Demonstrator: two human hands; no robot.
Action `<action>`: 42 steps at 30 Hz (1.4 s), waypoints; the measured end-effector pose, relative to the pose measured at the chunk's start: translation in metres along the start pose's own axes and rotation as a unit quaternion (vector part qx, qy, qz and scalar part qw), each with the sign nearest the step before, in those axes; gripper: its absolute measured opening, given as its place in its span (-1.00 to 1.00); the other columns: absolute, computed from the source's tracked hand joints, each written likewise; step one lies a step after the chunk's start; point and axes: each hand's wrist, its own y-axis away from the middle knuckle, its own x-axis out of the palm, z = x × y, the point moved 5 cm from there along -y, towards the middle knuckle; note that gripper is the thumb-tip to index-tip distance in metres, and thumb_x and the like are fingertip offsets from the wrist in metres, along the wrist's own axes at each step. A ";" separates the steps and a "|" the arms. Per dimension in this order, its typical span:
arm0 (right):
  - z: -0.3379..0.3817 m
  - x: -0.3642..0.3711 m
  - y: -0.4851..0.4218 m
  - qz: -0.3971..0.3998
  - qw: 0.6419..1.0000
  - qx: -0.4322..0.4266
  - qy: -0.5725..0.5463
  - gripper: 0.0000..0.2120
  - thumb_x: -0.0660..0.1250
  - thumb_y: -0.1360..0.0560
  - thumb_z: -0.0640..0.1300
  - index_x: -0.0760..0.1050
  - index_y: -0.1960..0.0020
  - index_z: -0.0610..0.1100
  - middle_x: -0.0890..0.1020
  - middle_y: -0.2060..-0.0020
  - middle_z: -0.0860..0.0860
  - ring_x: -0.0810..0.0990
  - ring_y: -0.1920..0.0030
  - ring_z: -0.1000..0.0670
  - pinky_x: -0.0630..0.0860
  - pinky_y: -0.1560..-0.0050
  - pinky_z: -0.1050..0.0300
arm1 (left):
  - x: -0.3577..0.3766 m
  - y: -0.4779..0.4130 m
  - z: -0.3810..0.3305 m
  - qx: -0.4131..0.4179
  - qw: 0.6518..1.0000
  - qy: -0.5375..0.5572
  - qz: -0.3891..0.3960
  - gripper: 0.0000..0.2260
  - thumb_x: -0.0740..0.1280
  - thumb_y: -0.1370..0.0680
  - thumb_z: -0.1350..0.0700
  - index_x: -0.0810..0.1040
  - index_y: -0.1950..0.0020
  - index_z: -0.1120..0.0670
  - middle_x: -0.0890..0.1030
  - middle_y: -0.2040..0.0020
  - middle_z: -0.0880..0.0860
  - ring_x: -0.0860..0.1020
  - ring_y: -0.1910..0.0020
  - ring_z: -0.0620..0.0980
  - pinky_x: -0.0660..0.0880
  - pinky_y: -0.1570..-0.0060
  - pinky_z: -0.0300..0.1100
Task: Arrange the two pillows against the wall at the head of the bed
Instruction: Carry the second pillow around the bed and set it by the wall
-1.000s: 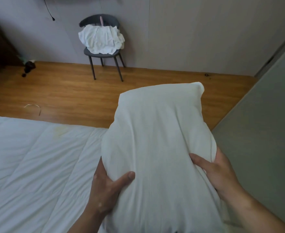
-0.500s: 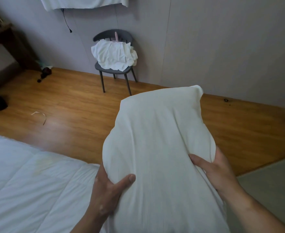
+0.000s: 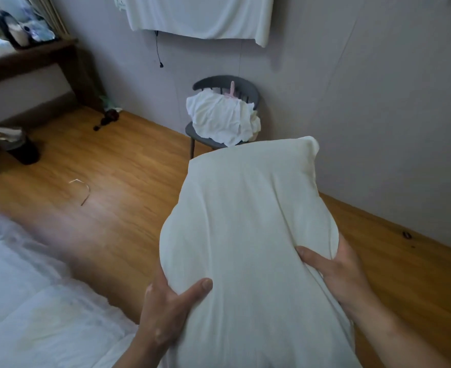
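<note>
Gripping one white pillow (image 3: 245, 235) off the bed, out over the wood floor (image 3: 107, 187); bed (image 3: 20, 301) lower left. We note left hand (image 3: 166, 312) clamped on its left edge, right hand (image 3: 336, 272) on its right edge, thumbs on top. Chair (image 3: 219, 86) with crumpled cloth (image 3: 219, 115) stands by the wall.

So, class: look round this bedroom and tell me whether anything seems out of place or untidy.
Yes. A crumpled white cloth is heaped on the grey chair. A thin bent strip lies loose on the wooden floor. The duvet shows a faint yellowish stain. Both hands hold the pillow.
</note>
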 end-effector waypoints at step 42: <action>0.225 0.853 -0.480 0.479 0.872 -0.071 0.073 -0.30 0.65 -0.25 0.03 0.51 -0.35 0.11 0.70 -0.15 0.19 0.68 -0.12 0.15 0.58 -0.23 -0.11 | -0.467 -0.525 -0.009 -0.100 0.870 0.085 -0.476 -0.20 0.55 -0.04 -0.22 0.47 -0.28 -0.22 0.64 -0.12 -0.30 0.56 -0.06 -0.44 0.46 0.06 -0.46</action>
